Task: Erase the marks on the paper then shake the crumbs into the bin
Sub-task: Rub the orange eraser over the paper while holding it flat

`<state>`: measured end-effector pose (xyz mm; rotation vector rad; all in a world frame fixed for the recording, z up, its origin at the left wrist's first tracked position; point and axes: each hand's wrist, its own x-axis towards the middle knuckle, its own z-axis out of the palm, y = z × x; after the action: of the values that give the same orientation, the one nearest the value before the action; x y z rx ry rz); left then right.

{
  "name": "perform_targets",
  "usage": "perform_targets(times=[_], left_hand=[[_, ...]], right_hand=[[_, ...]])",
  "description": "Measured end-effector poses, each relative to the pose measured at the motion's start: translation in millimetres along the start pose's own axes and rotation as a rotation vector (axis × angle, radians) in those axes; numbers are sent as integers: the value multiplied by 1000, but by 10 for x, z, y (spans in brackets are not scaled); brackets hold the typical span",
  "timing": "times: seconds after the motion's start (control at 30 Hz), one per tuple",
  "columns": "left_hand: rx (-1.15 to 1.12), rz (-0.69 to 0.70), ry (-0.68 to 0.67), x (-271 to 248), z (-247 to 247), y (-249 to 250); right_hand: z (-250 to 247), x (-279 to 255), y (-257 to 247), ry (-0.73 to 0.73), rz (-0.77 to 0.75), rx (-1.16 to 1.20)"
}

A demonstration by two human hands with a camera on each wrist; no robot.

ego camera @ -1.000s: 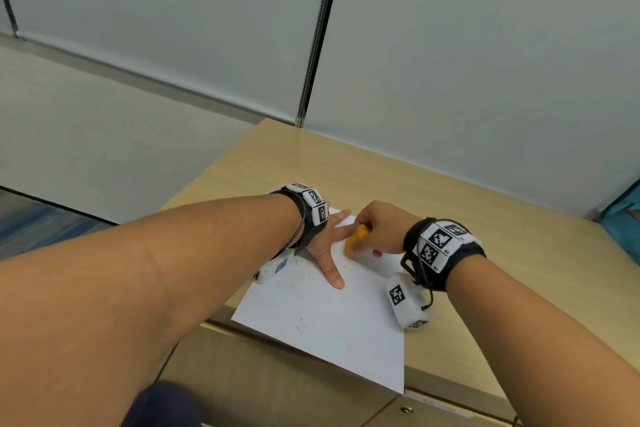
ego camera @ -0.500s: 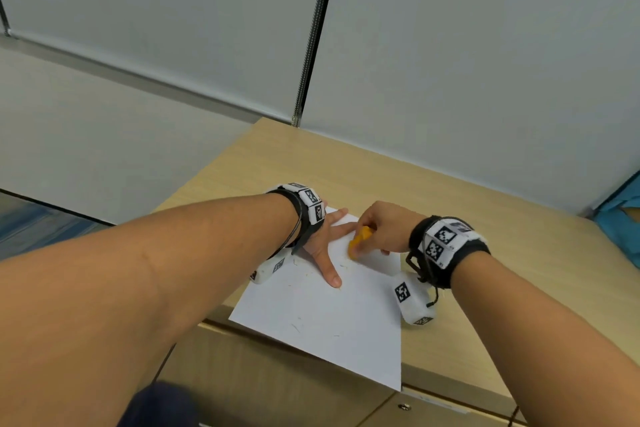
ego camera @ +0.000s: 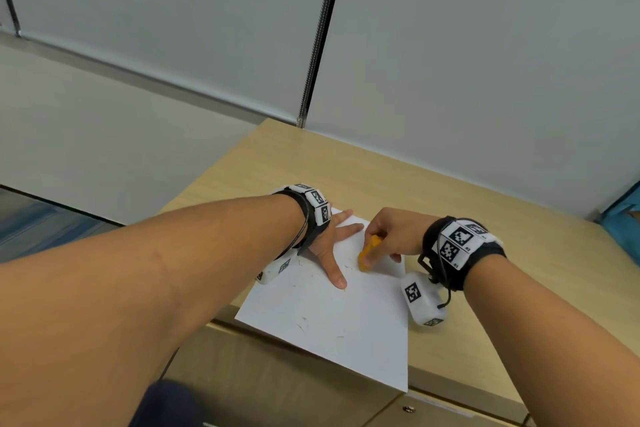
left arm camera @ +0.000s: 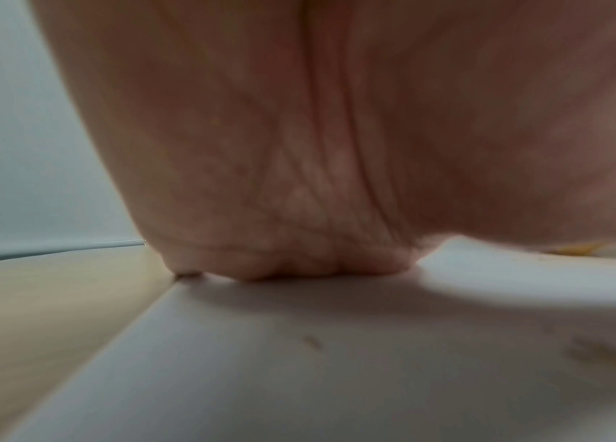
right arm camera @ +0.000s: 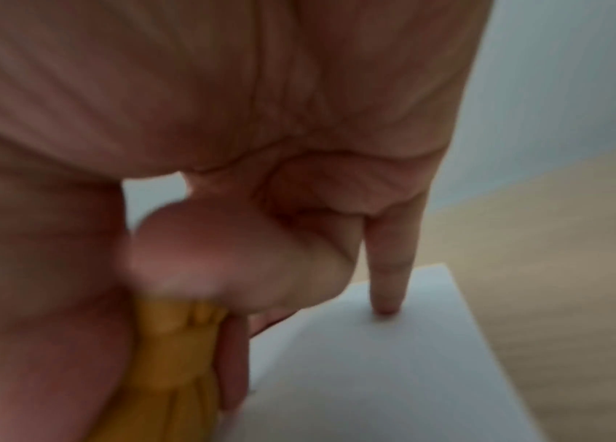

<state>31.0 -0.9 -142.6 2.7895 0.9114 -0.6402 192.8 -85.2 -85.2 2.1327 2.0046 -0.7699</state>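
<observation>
You are in the erasing step. Your left hand (ego camera: 329, 246) lies flat with fingers spread on the far left part of the paper (ego camera: 332, 315), pinning it to the tabletop (ego camera: 381, 177). Your right hand (ego camera: 391, 232) grips the orange eraser (ego camera: 367, 252), its tip pressed on the sheet just right of your left thumb. Crumbs (ego camera: 304, 321) are scattered over the near half of the sheet, whose near corner hangs past the tabletop edge. From here I cannot tell whether any marks remain under your hands. The bin is not in view. Next, judged from this, you need to finish rubbing, put the eraser down, then lift the paper level by both sides so the crumbs do not slide off before it reaches the bin.
</observation>
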Motion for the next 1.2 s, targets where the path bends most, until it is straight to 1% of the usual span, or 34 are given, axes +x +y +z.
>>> perform_targets(times=[0.03, 0.1, 0.13, 0.23, 0.27, 0.3, 0.37, 0.4, 0.43, 0.53, 0.57, 0.67, 0.7, 0.73, 0.8, 0.83, 0.87, 0.97, 1.0, 1.03, 1.1, 1.13, 1.17, 1.2], left_hand=[[6, 0, 7, 3, 6, 1], [23, 1, 22, 12, 10, 5], [21, 5, 23, 17, 8, 5], [7, 9, 9, -21, -17, 4], [4, 12, 10, -33, -20, 6], [7, 17, 11, -43, -28, 13], [28, 25, 9, -56, -39, 15], [34, 24, 5, -62, -46, 16], [36, 23, -1, -68, -51, 17], [32, 17, -14, -106, -73, 28], [28, 15, -14, -105, -72, 28], [9, 11, -9, -83, -59, 30], [9, 10, -9, -78, -58, 32], [16, 8, -11, -84, -62, 32], [34, 4, -16, -108, -77, 35], [40, 4, -14, -109, -81, 36], [45, 4, -12, -106, -78, 39], [56, -5, -16, -70, -67, 36], [53, -5, -23, -61, -64, 34], [52, -5, -26, -61, -67, 29], [44, -1, -26, -76, -63, 20], [36, 0, -20, -78, -57, 19], [32, -1, -11, -66, -52, 18], [35, -3, -4, -51, -48, 17]], right_hand=[[4, 8, -3, 61, 18, -14], [48, 34, -15, 234, 45, -52], [64, 43, -11, 252, 46, -44], [67, 41, 1, 99, 18, 15], [76, 33, -15, 95, 18, 32], [96, 38, -27, 133, 27, 48], [164, 60, -64, 261, 35, 55], [194, 67, -82, 292, 26, 54], [212, 69, -93, 284, 13, 56], [155, 58, -99, 153, -16, 59], [120, 71, -89, 167, 7, 43], [63, 118, -83, 323, 101, -4], [58, 130, -83, 320, 98, -7], [51, 139, -81, 263, 73, -2], [35, 125, -79, 75, 20, 19], [30, 120, -78, 38, 12, 17], [32, 118, -74, 61, 15, 10], [83, 156, -77, 288, 35, -19], [92, 154, -86, 291, 26, -9], [93, 150, -86, 247, 1, -3], [54, 109, -74, 89, -38, 5], [29, 92, -57, 61, -34, -1], [10, 92, -19, 81, -19, -12], [-1, 87, 15, 133, 2, -29]])
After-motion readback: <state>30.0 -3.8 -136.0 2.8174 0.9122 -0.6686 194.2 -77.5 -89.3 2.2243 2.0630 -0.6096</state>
